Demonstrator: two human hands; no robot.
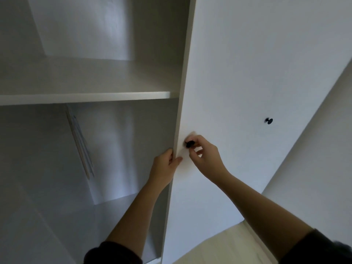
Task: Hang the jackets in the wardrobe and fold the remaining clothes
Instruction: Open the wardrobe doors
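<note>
Both forearms reach up and fwd, dark sleeves [112,254] at bottom edge of view. Pale floor [219,246] visible low right, below the wardrobe front. L hand [165,164] grips the free vertical edge of the white door [219,82]: fingers wrapped round behind the edge, thumb flat on the front face. R hand [204,155] just beside it, to the right, fingertips pinched on the black knob [189,144] near that same edge; hand slightly blurred. Door stands ajar, L compartment open. Second black knob [269,121] further right on the white front, well apart from both hands; seam betw. panels not discernible. Wardrobe [148,44] fills the view ahead, white inside and out. One shelf [85,96] runs across the open compartment above hand height, its front edge meeting the door edge. Below the shelf, a thin flat item [80,143] leans tilted against the back panel; can't tell what it is.
</note>
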